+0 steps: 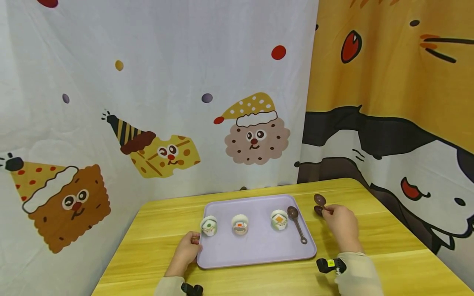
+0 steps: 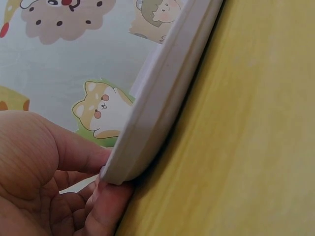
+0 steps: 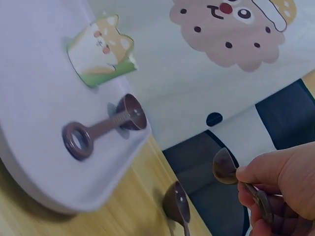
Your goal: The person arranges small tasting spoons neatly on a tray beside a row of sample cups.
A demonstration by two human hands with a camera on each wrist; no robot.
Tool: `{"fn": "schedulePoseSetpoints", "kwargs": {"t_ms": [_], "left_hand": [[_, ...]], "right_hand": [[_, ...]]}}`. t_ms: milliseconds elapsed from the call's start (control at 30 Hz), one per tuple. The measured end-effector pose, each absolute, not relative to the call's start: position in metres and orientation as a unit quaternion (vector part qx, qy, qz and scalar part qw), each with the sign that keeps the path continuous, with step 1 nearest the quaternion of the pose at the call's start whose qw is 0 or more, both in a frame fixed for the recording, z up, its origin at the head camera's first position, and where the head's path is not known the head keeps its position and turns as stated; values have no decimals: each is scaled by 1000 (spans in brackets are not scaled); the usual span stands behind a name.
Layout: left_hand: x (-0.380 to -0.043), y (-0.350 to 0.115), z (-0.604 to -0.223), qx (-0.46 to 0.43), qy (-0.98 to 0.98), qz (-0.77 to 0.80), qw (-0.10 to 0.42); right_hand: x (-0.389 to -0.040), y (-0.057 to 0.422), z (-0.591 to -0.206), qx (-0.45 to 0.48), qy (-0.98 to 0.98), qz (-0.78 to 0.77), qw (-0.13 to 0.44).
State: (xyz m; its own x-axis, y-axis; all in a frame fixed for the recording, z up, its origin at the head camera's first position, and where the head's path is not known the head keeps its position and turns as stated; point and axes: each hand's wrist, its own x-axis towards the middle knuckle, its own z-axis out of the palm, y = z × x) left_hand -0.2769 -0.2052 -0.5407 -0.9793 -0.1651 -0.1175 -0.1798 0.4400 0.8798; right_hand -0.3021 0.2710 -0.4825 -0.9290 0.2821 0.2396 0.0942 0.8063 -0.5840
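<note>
Tray [image 1: 255, 250], lilac, rests on the counter [image 1: 159, 218]; the left hand [image 1: 187, 248] pinches its left rim toward the near corner, thumb and fingers closed on the edge. The right hand [image 1: 342, 226], right of the tray, has its fingers clamped on the handle of a brown spoon [image 3: 225, 167], bowl free. A second spoon [image 3: 176, 202] is on the counter just beside, its handle partly out of view. A third spoon [image 3: 105, 128] lies on the tray, right of three decorated cups [image 1: 240, 228]. Step in hand, as judged: taking up one spoon, tray steadied. The next move appears to call for lifting clear of the second spoon.
</note>
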Motion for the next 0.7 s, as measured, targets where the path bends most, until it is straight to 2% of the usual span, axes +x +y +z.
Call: {"fn": "schedulePoseSetpoints", "kwargs": {"t_ms": [367,700], "left_hand": [[-277,-204,-541,-107,851,514,7],[-277,-205,-541,-107,853,511,8]], "right_hand": [[-302,247,-481,-77,-938,290,172],[-304,230,-481,-77,-938,302,153]]}}
